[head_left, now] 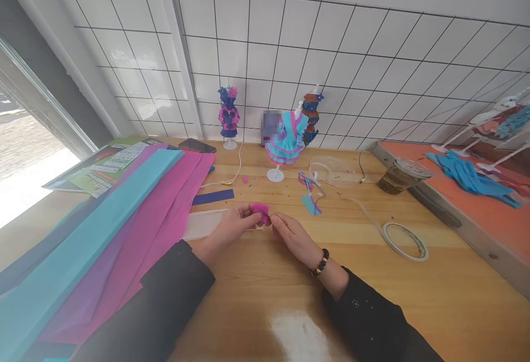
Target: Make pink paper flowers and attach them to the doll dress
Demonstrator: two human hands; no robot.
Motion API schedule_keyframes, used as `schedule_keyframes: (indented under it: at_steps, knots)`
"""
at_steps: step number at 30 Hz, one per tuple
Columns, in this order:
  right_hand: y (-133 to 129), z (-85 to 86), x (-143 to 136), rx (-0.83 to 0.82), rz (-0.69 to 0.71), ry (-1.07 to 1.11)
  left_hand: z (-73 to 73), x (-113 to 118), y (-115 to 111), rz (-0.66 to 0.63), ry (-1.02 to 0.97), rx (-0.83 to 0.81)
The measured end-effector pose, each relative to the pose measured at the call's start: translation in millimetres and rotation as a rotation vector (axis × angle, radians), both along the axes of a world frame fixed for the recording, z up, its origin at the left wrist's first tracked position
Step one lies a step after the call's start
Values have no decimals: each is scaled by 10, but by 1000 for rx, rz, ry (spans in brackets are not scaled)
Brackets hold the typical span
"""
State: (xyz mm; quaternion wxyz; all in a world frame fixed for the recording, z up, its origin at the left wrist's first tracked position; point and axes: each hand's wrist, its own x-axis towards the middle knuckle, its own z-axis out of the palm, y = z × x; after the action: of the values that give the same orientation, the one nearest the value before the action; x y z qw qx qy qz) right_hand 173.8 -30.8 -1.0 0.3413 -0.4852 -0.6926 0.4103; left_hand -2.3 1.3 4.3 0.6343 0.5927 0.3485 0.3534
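My left hand [238, 224] is closed, pinching a small bright pink piece [260, 210] of what looks like crepe paper between thumb and fingers. Close beside it, my right hand [296, 236] is also closed, its thumb and forefinger pinched on a thin dark stick-like thing [265, 216] that lies across the pink piece. What kind of thing it is, I cannot make out. Beneath the left hand, a whitish translucent sheet [206, 225] lies on the wooden table [256, 290]. A dark blue strip [213, 197] rests just beyond it.
Long folded pink [165, 202], purple and light blue sheets [95, 240] cover the left side. Miniature dress forms stand behind, one in a turquoise-and-pink dress [287, 138]. Paper scraps [311, 204], a tape roll [404, 241] and a lidded cup [401, 177] lie rightward, beside an orange-topped surface [439, 169].
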Motion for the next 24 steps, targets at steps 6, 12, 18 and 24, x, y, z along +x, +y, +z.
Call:
schedule_keyframes:
  at_steps: [6, 12, 18, 24]
  knots:
    - [-2, 7, -1, -10, 9, 13, 12, 2, -4, 10, 21, -1]
    - [-2, 41, 2, -1, 13, -8, 3, -4, -1, -11, 3, 10]
    - [2, 14, 17, 16, 4, -25, 16, 12, -4, -10, 19, 34]
    - [0, 34, 23, 18, 6, -54, 34, 7, -8, -17, 12, 28]
